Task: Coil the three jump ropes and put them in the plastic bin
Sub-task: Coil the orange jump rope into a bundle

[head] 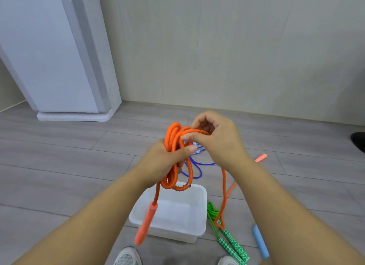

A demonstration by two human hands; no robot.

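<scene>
My left hand (164, 162) grips several loops of the orange jump rope (173, 138), thumb pressed across them. One orange handle (145, 223) dangles below over the white plastic bin (203, 205). My right hand (215, 138) pinches a strand of the same rope at the top of the coil. The free strand drops past my right wrist to the floor, ending at the second orange handle (261, 158). The green jump rope (213, 211) with checkered handles lies right of the bin. The blue jump rope (195, 166) lies on the floor behind my hands.
The bin holds nothing and stands on the grey plank floor right in front of my shoes (127, 257). A light blue cylinder (260, 241) lies at the right. A tall white appliance (57, 57) stands at the back left against the wall.
</scene>
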